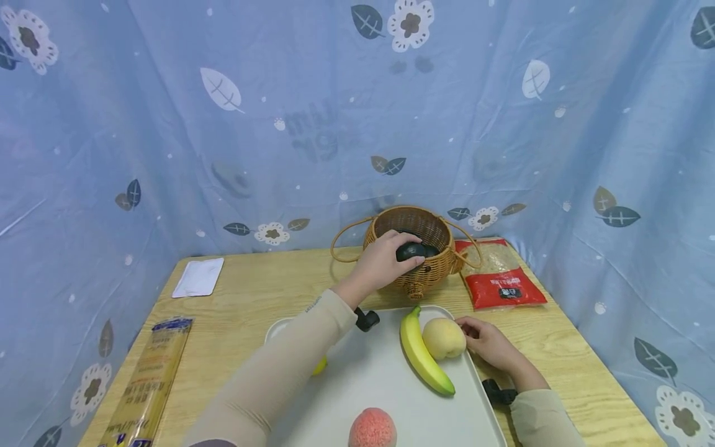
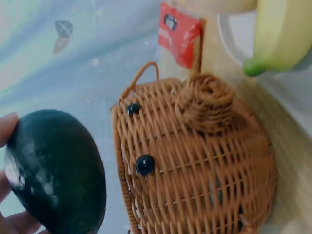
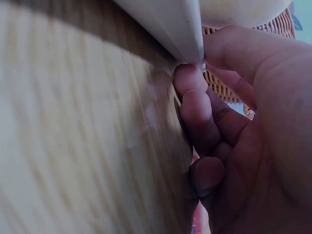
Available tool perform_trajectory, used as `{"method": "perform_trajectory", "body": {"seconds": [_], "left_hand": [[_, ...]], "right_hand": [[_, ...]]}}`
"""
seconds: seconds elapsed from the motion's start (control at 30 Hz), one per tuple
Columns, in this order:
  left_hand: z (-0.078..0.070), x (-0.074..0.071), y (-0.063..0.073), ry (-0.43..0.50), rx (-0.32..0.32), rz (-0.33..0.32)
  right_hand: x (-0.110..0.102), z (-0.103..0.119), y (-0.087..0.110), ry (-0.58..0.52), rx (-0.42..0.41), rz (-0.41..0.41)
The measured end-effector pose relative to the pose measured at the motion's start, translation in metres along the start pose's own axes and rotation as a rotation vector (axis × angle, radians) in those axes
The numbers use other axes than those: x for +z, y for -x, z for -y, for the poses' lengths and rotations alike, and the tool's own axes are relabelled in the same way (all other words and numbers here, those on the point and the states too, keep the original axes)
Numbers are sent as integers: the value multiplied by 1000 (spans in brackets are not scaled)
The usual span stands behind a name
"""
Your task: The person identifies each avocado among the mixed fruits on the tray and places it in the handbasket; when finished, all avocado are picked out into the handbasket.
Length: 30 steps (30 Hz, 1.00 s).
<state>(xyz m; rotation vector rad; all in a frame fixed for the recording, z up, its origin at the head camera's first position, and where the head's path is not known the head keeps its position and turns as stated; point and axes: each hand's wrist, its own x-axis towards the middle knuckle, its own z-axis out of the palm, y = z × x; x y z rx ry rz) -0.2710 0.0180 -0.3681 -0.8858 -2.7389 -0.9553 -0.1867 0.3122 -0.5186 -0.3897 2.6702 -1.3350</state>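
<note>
My left hand (image 1: 385, 261) grips a dark green avocado (image 2: 57, 171) at the mouth of the wicker basket (image 1: 416, 276). In the left wrist view the avocado is beside the basket's rim, with fingertips round its far side. The basket has a woven snout (image 2: 204, 103) and black bead eyes. My right hand (image 1: 491, 347) is at the right edge of the white tray (image 1: 363, 366), its thumb side on the rim and fingertips curled against the underside (image 3: 190, 78). Just inside that edge lie a pale yellow peach (image 1: 444, 338) and a banana (image 1: 421, 354).
A pink round fruit (image 1: 372, 428) sits at the tray's near side; a yellow fruit (image 1: 320, 366) is mostly hidden by the left sleeve. Right of the basket lies a red bag (image 1: 503, 282). A long yellow packet (image 1: 148, 385) and a white card (image 1: 198, 277) lie left. Blue curtain encloses the table.
</note>
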Motion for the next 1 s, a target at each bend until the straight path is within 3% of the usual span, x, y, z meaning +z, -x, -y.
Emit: {"method": "perform_trajectory", "body": {"seconds": [0.23,0.5,0.8,1.0], "left_hand": [[1,-3,-25,-34,0,-44],[9,-8,-41,-177,-41,-40],[23,-6,-44,-239,-123,31],[32,-15,-32,-187,-128,41]], "right_hand": [[3,0,-1,-27,-4,3],[7,3,-7,-21,-24,16],[10,3,-10,9,-27,16],[6,5,-11,3,-9,25]]}}
